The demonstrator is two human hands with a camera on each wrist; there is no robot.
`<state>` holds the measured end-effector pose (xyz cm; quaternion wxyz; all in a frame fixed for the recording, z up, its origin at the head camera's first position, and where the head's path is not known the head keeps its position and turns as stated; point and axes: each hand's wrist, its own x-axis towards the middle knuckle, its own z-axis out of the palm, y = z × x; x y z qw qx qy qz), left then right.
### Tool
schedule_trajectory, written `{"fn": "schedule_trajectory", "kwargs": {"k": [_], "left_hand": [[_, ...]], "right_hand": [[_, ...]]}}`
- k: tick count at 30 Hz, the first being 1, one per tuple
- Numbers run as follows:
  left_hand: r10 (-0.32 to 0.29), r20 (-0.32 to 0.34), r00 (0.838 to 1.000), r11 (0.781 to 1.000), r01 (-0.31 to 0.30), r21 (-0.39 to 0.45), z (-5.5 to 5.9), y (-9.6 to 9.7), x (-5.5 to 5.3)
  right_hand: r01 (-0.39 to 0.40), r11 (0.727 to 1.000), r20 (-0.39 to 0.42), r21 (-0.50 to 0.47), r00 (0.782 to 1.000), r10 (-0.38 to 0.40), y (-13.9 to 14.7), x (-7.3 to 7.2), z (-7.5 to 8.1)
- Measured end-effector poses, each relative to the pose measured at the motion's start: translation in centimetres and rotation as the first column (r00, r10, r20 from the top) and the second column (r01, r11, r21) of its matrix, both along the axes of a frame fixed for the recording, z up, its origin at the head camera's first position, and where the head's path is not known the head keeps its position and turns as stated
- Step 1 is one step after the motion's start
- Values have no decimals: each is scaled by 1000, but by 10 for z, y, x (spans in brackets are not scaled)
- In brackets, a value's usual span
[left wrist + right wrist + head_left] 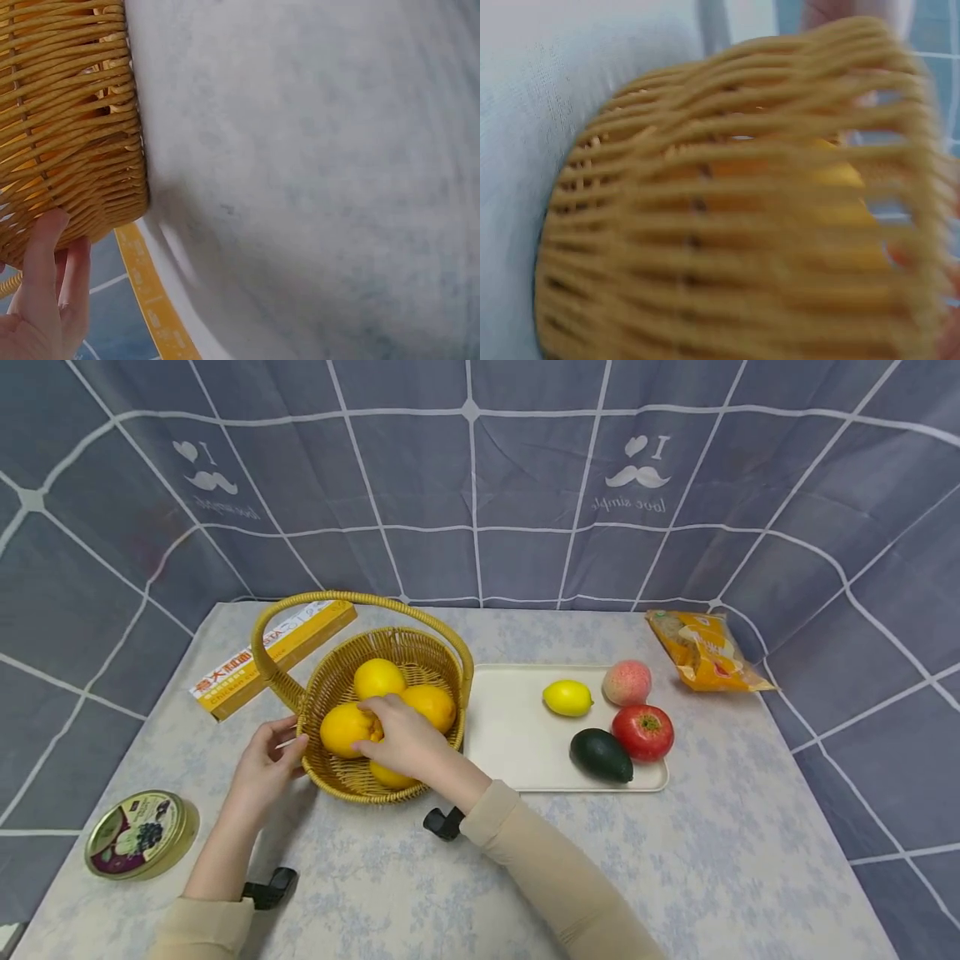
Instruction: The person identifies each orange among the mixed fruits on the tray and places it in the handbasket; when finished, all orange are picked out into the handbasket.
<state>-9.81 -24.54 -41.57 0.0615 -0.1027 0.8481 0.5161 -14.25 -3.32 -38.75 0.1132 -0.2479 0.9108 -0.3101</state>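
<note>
Oranges lay in the wicker basket (352,777), which stood on the worktop (675,860) just left of the white tray (510,752). The right hand (401,739) was inside the basket, its fingers curled around the front orange (341,729); three other oranges were beside it and partly under the hand. The left hand (266,760) rested against the outer left wall of the basket with fingers nearly straight, holding nothing; the left wrist view showed the fingertips (45,232) touching the weave. To do this step well, I think the left hand should press the basket firmly, so it does not slide or tip when the fruit comes up. The right hand should lift the orange straight upward and pass below the arched handle (360,602) without knocking it. On the tray were a lemon (567,697), a peach (627,682), a red apple (642,732) and an avocado (601,755). The right wrist view was blurred and showed only the weave.
</note>
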Motion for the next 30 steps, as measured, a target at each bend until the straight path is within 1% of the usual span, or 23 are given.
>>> {"fn": "schedule_trajectory", "kwargs": {"k": [4,7,10,12,14,17,20,22,24,27,30], "left_hand": [[14,25,1000,1000,-14,8,-1,1,0],[22,25,999,1000,-22,4,-1,2,1],[8,-4,1000,995,-8,-98,1,5,4],[5,-33,999,982,-11,-189,4,7,7],[10,-73,997,964,-29,-265,8,8,10],[20,-111,994,950,-54,-307,18,4,11],[13,-121,993,946,-52,-319,28,-5,8],[8,-115,993,946,-45,-322,33,-12,6],[14,-116,993,943,-51,-330,37,-17,3],[21,-128,992,940,-63,-334,40,-23,-1],[41,-161,986,937,-94,-336,41,-27,-10]], "right_hand": [[-4,991,17,-131,1000,6,27,8,2],[9,965,73,-263,997,11,50,15,1],[35,925,116,-377,993,10,78,21,-3],[54,904,109,-424,994,-8,100,25,-6],[95,891,99,-445,993,-56,123,29,-9],[178,879,75,-443,984,-162,163,31,-10],[284,865,58,-414,956,-287,203,31,-9],[357,854,42,-378,928,-370,228,33,-10],[421,841,21,-339,897,-441,250,35,-9],[488,822,-16,-294,857,-515,275,37,-7],[520,808,-60,-278,830,-555,293,33,-2]]}}
